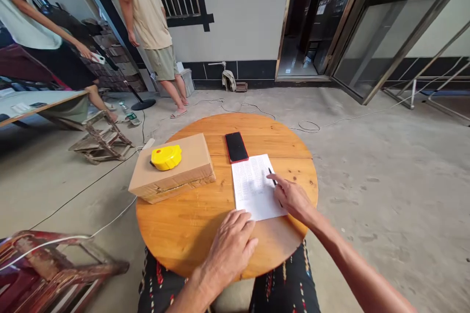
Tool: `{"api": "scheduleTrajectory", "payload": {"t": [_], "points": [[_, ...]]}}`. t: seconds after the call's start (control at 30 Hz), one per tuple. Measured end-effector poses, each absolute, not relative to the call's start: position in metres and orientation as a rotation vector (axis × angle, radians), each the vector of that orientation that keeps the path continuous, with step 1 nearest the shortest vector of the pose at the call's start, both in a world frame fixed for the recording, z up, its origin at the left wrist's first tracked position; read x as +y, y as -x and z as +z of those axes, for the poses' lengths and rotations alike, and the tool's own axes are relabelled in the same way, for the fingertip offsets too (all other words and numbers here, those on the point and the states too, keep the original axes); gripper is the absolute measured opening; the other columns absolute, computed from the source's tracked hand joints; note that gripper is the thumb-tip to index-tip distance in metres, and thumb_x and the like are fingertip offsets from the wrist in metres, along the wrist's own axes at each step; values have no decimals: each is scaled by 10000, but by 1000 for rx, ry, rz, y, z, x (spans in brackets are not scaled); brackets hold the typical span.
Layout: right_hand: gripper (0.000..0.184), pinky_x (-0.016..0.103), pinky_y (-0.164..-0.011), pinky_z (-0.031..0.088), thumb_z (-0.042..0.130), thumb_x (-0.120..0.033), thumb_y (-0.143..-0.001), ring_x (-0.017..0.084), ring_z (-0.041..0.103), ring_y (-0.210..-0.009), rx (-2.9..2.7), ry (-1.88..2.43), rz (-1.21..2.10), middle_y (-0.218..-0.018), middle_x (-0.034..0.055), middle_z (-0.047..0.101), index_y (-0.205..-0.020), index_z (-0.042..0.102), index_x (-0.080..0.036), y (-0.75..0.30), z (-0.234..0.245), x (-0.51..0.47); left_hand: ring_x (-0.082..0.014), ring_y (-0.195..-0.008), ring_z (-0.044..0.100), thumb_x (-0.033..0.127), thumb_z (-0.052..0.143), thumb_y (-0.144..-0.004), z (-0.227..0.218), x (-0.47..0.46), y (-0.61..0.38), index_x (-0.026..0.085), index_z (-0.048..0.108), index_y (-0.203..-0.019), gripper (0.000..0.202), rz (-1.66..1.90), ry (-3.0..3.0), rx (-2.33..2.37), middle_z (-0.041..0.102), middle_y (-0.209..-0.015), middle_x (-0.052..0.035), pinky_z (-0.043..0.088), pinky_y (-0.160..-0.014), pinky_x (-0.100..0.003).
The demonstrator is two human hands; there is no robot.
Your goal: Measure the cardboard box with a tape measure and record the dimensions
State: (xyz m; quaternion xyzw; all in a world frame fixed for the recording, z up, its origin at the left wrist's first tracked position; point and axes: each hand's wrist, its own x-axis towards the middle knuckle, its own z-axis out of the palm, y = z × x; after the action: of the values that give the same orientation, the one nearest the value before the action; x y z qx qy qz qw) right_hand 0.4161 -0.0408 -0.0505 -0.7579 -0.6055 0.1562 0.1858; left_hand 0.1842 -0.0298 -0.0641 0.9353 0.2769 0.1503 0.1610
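Observation:
A sheet of white paper with rows of fine marks lies on a round wooden table. My right hand is over the sheet's right side, index finger stretched forward and the other fingers curled. A thin black pen shows beneath that index finger, held in the hand and slanting across the paper. My left hand rests flat near the sheet's lower left corner, fingers spread and holding nothing. A red-edged phone touches the paper's top edge.
At the table's left, a cardboard box carries a yellow tape measure. Two people stand beyond, near a small wooden stool and a black stand base. A wooden chair is at lower left; cables cross the floor.

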Motion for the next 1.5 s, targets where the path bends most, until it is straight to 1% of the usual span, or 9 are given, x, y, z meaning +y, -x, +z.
{"api": "scheduleTrajectory", "payload": {"t": [0.1, 0.3, 0.4, 0.6, 0.87, 1.0, 1.17, 1.33, 1.5], "points": [[358, 289, -621, 479, 335, -262, -971, 189, 621, -642, -1526, 1831, 737, -694, 26, 646, -1128, 647, -182, -435, -40, -59, -260, -1209, 529, 93, 580, -834, -75, -37, -178, 171, 605, -1119, 297, 522, -2648, 835, 618, -1252, -91, 494, -1016, -451], [287, 300, -673, 517, 695, -333, -859, 197, 635, -799, -1089, 1185, 940, -865, 29, 659, -1127, 611, -275, -435, -23, -91, -242, -1016, 576, 54, 451, -897, -85, -32, -189, 157, 616, -1103, 282, 622, -2625, 909, 645, -1097, -95, 543, -884, -420], [77, 289, -597, 471, 673, -318, -898, 158, 563, -629, -968, 1231, 695, -708, -8, 583, -922, 637, -254, -420, -24, -98, -229, -928, 574, 29, 444, -896, -90, -28, -195, 161, 619, -1127, 318, 621, -2626, 959, 634, -1010, -83, 545, -815, -386], [293, 371, -677, 506, 507, -406, -983, 214, 619, -705, -1180, 1328, 626, -755, 46, 657, -1100, 717, -237, -406, -30, -96, -212, -774, 574, 85, 476, -925, -96, -24, -204, 186, 656, -1046, 239, 659, -2630, 1064, 593, -809, -44, 521, -685, -340], [191, 306, -551, 565, 649, -377, -911, 186, 668, -568, -1112, 1418, 697, -714, 39, 715, -961, 693, -198, -394, -36, -72, -212, -706, 629, 168, 492, -942, -95, -14, -214, 172, 668, -1055, 209, 720, -2663, 1115, 628, -735, -36, 511, -634, -333], [177, 239, -459, 491, 666, -358, -896, 149, 612, -491, -1156, 1518, 609, -575, -18, 635, -806, 602, -220, -389, -42, -66, -217, -683, 634, 172, 521, -931, -96, -13, -214, 154, 669, -1058, 195, 733, -2657, 1110, 634, -719, -37, 507, -620, -339], [203, 262, -617, 529, 525, -363, -971, 164, 668, -657, -1351, 1565, 683, -729, 8, 699, -1004, 663, -218, -387, -51, -57, -214, -658, 628, 181, 548, -926, -96, -12, -216, 155, 666, -1032, 161, 763, -2634, 1138, 633, -696, -28, 493, -607, -337], [222, 257, -541, 463, 515, -331, -943, 149, 576, -539, -1445, 1627, 639, -611, -13, 619, -793, 615, -200, -380, -63, -42, -214, -667, 620, 147, 580, -905, -94, -12, -218, 164, 673, -980, 121, 760, -2607, 1146, 634, -708, -23, 490, -602, -339], [210, 272, -625, 494, 492, -282, -942, 177, 641, -661, -1485, 1631, 571, -758, 26, 703, -887, 672, -191, -373, -76, -37, -205, -670, 602, 148, 570, -912, -94, -12, -217, 168, 674, -920, 107, 749, -2585, 1146, 627, -710, -23, 487, -607, -329]]}}
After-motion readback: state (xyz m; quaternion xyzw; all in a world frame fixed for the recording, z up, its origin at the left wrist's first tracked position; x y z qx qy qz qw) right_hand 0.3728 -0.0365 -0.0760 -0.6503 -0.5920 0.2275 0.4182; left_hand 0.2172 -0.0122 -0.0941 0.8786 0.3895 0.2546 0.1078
